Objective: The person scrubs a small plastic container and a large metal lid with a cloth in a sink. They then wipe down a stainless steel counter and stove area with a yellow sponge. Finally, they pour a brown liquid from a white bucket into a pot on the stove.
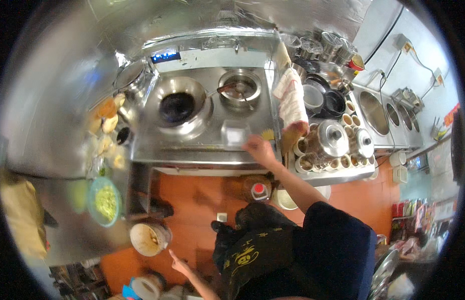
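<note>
My right hand (pixel 259 150) reaches over the front of the steel stove counter (pixel 195 148). Its fingers close on the near right edge of a small clear plastic container (pixel 235 134), both blurred. A yellow brush-like thing (pixel 268 134) lies just beyond that hand. To the left stands a steel wok (pixel 182 103), dark inside. Behind the container is a steel pot (pixel 240 88) with a ladle and a brown-handled utensil in it. Low on the left, my left hand (pixel 179 263) holds nothing, its index finger extended near a stained white bucket (pixel 150 239).
A teal basket (pixel 103 202) of chopped greens stands on the left counter. At right, a red-edged towel (pixel 292 99) hangs by the stove, beside lidded steel pots (pixel 333 137) and several cups. A red-capped jug (pixel 259 189) sits on the orange tiled floor (pixel 195 210).
</note>
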Action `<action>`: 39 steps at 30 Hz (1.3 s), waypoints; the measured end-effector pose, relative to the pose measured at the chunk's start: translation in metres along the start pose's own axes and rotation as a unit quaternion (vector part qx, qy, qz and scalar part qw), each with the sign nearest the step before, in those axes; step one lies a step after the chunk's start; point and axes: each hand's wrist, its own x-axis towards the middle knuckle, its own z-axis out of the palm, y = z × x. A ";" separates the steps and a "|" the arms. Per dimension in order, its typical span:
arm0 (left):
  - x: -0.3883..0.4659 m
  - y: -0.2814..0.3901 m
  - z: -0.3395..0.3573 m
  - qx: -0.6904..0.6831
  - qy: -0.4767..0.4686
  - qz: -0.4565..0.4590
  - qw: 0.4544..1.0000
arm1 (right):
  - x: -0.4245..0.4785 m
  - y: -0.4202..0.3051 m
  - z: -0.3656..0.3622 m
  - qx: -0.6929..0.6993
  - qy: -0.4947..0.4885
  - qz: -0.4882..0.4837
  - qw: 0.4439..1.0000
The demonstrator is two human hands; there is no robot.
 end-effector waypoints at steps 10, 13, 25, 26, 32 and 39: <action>0.182 0.103 0.148 0.217 -0.177 0.002 0.960 | 0.293 0.000 0.008 -0.107 0.091 -0.079 0.987; 0.218 0.111 0.172 0.244 -0.198 0.019 0.949 | 0.409 0.030 0.033 -0.091 -0.001 -0.097 0.991; 0.233 0.179 0.321 0.427 -0.256 0.170 0.850 | 0.664 0.146 0.033 -0.087 -0.134 -0.049 0.986; 0.234 0.186 0.326 0.435 -0.258 0.176 0.844 | 0.663 0.148 0.031 -0.091 -0.154 -0.047 0.983; 0.251 0.208 0.365 0.453 -0.291 0.220 0.814 | 0.675 0.182 -0.024 -0.112 -0.210 -0.024 0.971; 0.270 0.220 0.372 0.459 -0.320 0.276 0.781 | 0.612 0.209 0.024 -0.112 -0.287 0.018 0.951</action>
